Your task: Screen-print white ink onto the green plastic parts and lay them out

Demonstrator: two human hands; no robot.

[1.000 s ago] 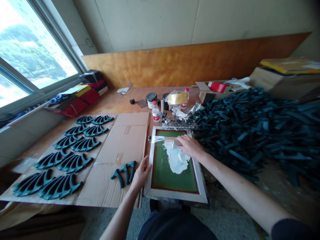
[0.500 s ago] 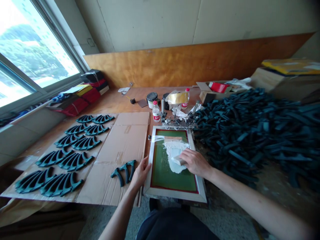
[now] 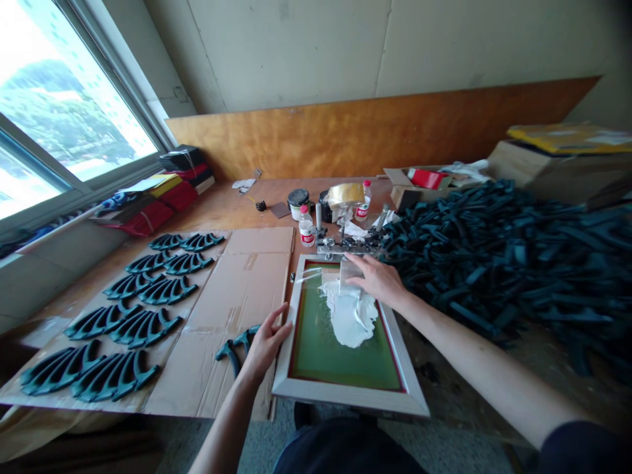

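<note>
A person's left hand [image 3: 266, 339] reaches to the left rail of a pale-framed printing screen [image 3: 284, 375] at the tabletop's near edge, its fingers at the rail; whether they grip it cannot be told. The screen's near end looks raised and closer to the camera than half a second ago, when it sat lower. The right hand [image 3: 378, 280], fingers extended, grasps a pale scraper [image 3: 349, 271] at the far end of the green mesh [image 3: 316, 355], having moved away from the person from the middle of the white ink [image 3: 350, 319]. The ink, which showed a rectangular outline in the earlier frame, now forms an unbroken, ragged-edged patch

To the left, loose dark green curved parts [image 3: 230, 351] lie on a cardboard sheet [image 3: 222, 283], now partly covered by the left hand and forearm. Beyond them, more such parts are set out in fanned rows [image 3: 116, 375]. A large heap of dark green parts [image 3: 494, 263] fills the right side

Behind the screen stand a metal hinge clamp [image 3: 345, 249], a red-capped bottle [image 3: 306, 227], a black-lidded jar [image 3: 298, 203], a roll of yellowish tape [image 3: 345, 194] and a second red-capped bottle [image 3: 363, 203]. Farther back, an orange-brown wooden board [image 3: 316, 141] runs along the wall, with a window [image 3: 74, 105] at left
</note>
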